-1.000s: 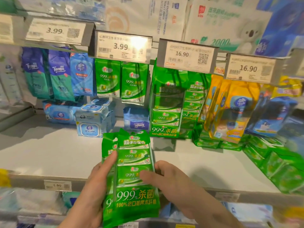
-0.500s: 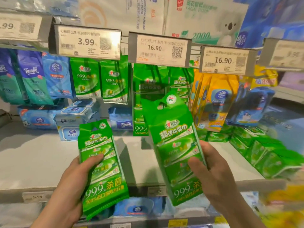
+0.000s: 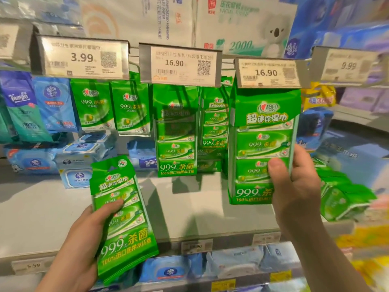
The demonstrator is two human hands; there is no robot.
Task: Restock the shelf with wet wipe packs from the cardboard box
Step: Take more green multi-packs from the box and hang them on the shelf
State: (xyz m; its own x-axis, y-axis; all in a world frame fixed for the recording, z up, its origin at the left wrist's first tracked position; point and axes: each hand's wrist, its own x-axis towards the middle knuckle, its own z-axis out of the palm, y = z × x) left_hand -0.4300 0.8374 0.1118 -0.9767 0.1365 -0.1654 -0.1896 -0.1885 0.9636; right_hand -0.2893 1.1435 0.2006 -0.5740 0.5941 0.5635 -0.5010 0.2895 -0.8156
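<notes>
The right hand [image 3: 294,186] grips a green wipe pack [image 3: 263,144] by its lower right edge, thumb across the front, holding it upright with its top just under the 16.90 tag [image 3: 267,73]. Left of that tag and lower, above the shelf [image 3: 200,207], the left hand [image 3: 84,234] holds another pack [image 3: 124,218], tilted, thumb pressed on its front

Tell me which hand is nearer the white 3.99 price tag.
Left. The left hand grips a green wipe pack below the 3.99 tag; the right hand is far right.
</notes>
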